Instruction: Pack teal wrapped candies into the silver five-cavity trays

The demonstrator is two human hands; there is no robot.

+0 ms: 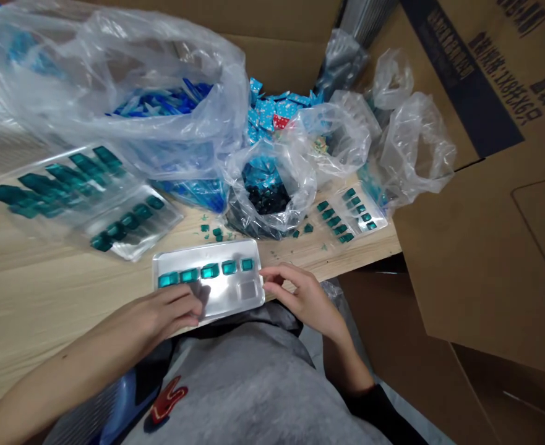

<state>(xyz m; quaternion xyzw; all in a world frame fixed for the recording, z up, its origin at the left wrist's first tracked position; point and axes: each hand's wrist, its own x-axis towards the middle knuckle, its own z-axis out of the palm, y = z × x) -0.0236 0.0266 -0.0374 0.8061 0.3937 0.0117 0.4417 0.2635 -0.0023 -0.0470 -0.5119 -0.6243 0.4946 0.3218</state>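
In front of me a shallow, shiny plastic tray (221,296) lies at the table's near edge. Its far row holds several teal, glossy, block-like pieces (210,271), and a bare square pocket shows at the near right. My left hand (172,312) is over the tray's near left part, fingers bent down and close together; whatever is under the fingertips is hidden. At the tray's right end, my right hand (300,293) has thumb and forefinger against the rim, gripping it lightly.
Left stand stacked filled trays (135,238); another filled tray (362,228) lies right. Behind are a bag of dark pieces (272,201), a large bag of blue pieces (161,136) and blue packets (265,114). Loose teal bits (216,233) dot the table. Cardboard boxes (490,247) border the right.
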